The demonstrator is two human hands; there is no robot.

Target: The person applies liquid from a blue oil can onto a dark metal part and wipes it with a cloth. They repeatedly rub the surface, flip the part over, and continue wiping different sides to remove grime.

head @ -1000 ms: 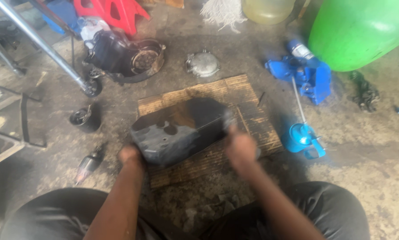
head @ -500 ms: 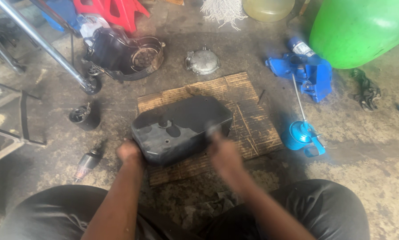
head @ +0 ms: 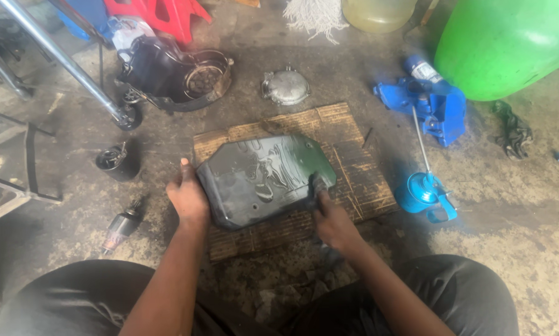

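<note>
The dark, oily cover (head: 264,180) looks stiff, weighty and slippery, so the left hand (head: 188,198) fingers clamp its edge while the right hand (head: 333,223) fingers pinch a rag (head: 319,184).

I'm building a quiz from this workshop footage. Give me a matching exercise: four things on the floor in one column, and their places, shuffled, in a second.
Things:
1. black cover
2. blue oil can
3. round metal cap
4. small black canister

Places:
A. on the bare floor beyond the cardboard's far edge
B. on the cardboard, between the left hand and the right hand
C. on the floor left of the cardboard
D. on the floor right of the cardboard

Pairs: 1-B, 2-D, 3-A, 4-C
</note>
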